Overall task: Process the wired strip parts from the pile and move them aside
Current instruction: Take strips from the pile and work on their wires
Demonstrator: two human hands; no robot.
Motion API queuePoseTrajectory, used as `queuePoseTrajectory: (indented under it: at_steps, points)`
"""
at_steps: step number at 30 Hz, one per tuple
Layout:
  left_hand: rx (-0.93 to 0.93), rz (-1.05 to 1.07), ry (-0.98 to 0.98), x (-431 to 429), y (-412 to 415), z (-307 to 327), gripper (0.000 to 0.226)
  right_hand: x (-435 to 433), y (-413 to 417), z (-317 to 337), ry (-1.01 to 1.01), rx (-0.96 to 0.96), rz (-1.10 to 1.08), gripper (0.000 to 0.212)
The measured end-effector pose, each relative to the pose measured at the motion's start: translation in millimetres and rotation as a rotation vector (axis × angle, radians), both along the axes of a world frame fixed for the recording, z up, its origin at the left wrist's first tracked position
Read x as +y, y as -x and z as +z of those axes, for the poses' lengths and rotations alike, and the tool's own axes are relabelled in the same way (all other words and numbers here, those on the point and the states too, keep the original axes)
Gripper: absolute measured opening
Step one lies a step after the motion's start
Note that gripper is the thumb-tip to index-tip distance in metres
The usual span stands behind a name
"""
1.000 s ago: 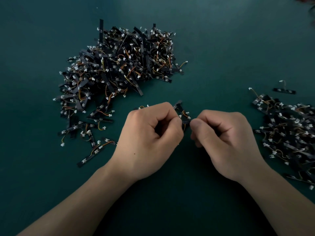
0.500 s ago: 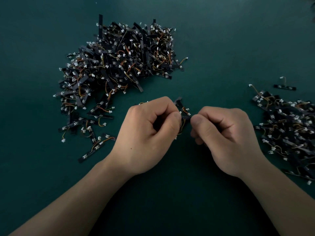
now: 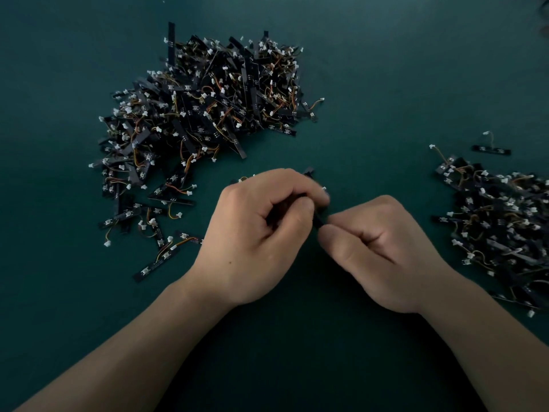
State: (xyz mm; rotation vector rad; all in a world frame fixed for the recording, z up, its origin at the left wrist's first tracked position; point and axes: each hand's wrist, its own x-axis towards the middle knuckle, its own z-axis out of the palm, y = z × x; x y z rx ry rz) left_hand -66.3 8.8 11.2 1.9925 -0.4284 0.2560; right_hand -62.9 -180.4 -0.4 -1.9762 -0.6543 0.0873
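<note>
Bare mat (image 3: 371, 138) between pile (image 3: 205, 108) and heap (image 3: 505, 221)

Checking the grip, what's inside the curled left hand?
A thin black wired strip part pokes from the left hand to the pinching right hand. Curled fingers cover the rest; how many parts is hidden.

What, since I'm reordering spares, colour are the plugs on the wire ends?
White; the head view shows the plugs best around the pile.

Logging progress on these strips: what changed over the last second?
The right hand edged toward the left hand, so less of the strip part shows between them. Both still pinch it; nothing was let go. The large pile and the pile on the right lie unchanged.
</note>
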Motion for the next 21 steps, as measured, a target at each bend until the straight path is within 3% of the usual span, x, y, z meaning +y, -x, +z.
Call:
queuePoseTrajectory:
  at_steps: [3,5,9,14,21]
  points:
    - [-0.025,0.08,-0.034,0,1,-2,0.038,3,3,-1,-0.102,-0.255,-0.251,0.045]
    - [-0.055,0.159,-0.219,-1,3,-5,0.031,3,2,-1,-0.211,-0.362,-0.39,0.035]
    - [-0.006,0.131,-0.589,-3,5,-9,0.022,4,-1,-4,-0.261,-0.277,-0.417,0.02]
    - [-0.03,0.124,-0.588,-2,4,-11,0.001,5,-1,-4,-0.23,-0.218,-0.429,0.021]
    - [-0.005,0.135,-0.54,-6,0,-15,0.015,3,-3,-4,-0.247,-0.109,-0.443,0.022]
